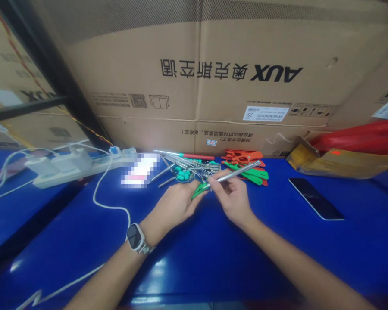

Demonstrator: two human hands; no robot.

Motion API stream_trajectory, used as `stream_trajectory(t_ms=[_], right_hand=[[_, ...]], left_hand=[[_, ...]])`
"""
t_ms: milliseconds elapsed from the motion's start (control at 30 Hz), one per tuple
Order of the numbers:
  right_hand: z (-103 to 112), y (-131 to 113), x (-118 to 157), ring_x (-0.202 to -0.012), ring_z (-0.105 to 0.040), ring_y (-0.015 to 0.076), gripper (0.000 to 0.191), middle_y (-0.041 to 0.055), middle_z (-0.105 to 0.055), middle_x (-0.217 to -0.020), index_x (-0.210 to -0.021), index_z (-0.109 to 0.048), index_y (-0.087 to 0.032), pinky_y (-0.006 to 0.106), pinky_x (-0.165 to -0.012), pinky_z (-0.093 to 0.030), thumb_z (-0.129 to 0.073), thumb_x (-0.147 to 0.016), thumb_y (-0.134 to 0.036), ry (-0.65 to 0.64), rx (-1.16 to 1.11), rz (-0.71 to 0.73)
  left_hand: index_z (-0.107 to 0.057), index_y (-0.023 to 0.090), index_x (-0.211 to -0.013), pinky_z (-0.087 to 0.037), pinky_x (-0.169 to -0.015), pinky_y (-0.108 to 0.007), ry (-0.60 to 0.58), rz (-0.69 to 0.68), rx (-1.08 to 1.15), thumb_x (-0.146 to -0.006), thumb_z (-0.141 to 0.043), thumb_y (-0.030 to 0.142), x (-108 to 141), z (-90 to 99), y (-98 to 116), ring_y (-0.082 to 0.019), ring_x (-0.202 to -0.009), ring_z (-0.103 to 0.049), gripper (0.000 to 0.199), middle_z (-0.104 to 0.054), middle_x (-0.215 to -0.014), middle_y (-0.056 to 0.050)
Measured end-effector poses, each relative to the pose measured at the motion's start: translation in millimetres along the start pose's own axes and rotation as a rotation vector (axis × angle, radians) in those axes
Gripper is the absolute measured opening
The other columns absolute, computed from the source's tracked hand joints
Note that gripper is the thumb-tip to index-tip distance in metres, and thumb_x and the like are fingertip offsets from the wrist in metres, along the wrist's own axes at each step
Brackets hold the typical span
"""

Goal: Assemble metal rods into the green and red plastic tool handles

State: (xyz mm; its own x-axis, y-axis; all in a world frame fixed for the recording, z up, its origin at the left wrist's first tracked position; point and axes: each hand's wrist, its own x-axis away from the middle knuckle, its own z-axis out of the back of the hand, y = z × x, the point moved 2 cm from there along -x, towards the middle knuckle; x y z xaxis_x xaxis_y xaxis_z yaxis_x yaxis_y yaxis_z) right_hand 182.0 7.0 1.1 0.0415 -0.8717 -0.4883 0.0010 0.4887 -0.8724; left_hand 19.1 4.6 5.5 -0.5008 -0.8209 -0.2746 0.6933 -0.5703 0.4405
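Near the middle of the blue table, my left hand (177, 202) is closed on a green plastic piece (198, 190). A silver metal tube (234, 172) slants up to the right from that piece, and my right hand (231, 196) grips it near its lower end. Where tube and green piece meet is partly covered by my fingers. Just behind my hands lies a pile of thin metal rods (194, 163) with teal parts (183, 171). Orange plastic pieces (242, 156) and green ones (257, 174) are heaped to the right of it.
A dark phone (315, 199) lies at the right. A white power strip (80, 170) with plugs and cables is at the left, beside a pixelated bright object (140, 171). Large cardboard (181, 94) stands behind, with an open box (342, 163) and red material (358, 133) at the back right.
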Motion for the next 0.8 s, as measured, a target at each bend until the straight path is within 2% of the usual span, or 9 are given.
stream_trajectory(t_ms=[100, 167, 333, 567, 800], right_hand=[[-2.1, 1.7, -0.2, -0.043, -0.048, 0.0074, 0.023, -0.005, -0.053, -0.057, -0.082, -0.06, -0.019, 0.019, -0.038, -0.04, -0.067, -0.087, -0.04, -0.028, -0.081, -0.087], [-3.9, 2.0, -0.5, -0.04, -0.049, 0.0074, 0.026, -0.0053, -0.054, -0.056, -0.081, -0.059, -0.018, 0.018, -0.036, -0.04, -0.069, -0.086, -0.042, -0.029, -0.124, -0.125], [-5.0, -1.4, -3.0, -0.036, -0.051, 0.0079, 0.031, -0.0056, -0.056, -0.051, -0.076, -0.056, -0.019, 0.018, -0.034, -0.042, -0.073, -0.082, -0.044, 0.003, -0.185, -0.171], [-3.6, -2.3, -5.9, -0.035, -0.052, 0.0082, 0.036, -0.0059, -0.056, -0.049, -0.074, -0.056, -0.019, 0.018, -0.033, -0.043, -0.073, -0.079, -0.049, -0.016, -0.173, -0.218], [-5.7, 6.6, -5.7, -0.033, -0.049, 0.0077, 0.039, -0.0066, -0.055, -0.048, -0.072, -0.052, -0.019, 0.018, -0.031, -0.04, -0.072, -0.079, -0.053, -0.028, -0.183, -0.257]], left_hand=[[-0.05, 0.02, -0.087, -0.032, -0.055, -0.027, 0.012, 0.0, -0.011, -0.1, -0.043, 0.035, 0.3, 0.2, 0.5, -0.02, -0.058, -0.059, 0.021, -0.06, -0.067, -0.002], [-0.05, 0.02, -0.091, -0.032, -0.055, -0.027, 0.014, -0.012, -0.007, -0.101, -0.041, 0.034, 0.5, -0.2, 1.1, -0.021, -0.06, -0.061, 0.02, -0.06, -0.068, -0.002], [-0.052, 0.019, -0.103, -0.032, -0.055, -0.027, 0.019, -0.051, 0.012, -0.102, -0.04, 0.032, 2.1, -1.1, 1.5, -0.02, -0.061, -0.062, 0.018, -0.063, -0.072, -0.002], [-0.059, 0.02, -0.103, -0.034, -0.055, -0.025, -0.006, -0.04, 0.114, -0.101, -0.043, 0.032, 3.3, 0.5, -0.1, -0.013, -0.055, -0.055, 0.02, -0.063, -0.07, 0.001], [-0.063, 0.02, -0.101, -0.036, -0.056, -0.024, -0.025, -0.011, 0.143, -0.1, -0.045, 0.031, 1.6, 0.6, -2.0, -0.011, -0.054, -0.053, 0.021, -0.064, -0.073, 0.001]])
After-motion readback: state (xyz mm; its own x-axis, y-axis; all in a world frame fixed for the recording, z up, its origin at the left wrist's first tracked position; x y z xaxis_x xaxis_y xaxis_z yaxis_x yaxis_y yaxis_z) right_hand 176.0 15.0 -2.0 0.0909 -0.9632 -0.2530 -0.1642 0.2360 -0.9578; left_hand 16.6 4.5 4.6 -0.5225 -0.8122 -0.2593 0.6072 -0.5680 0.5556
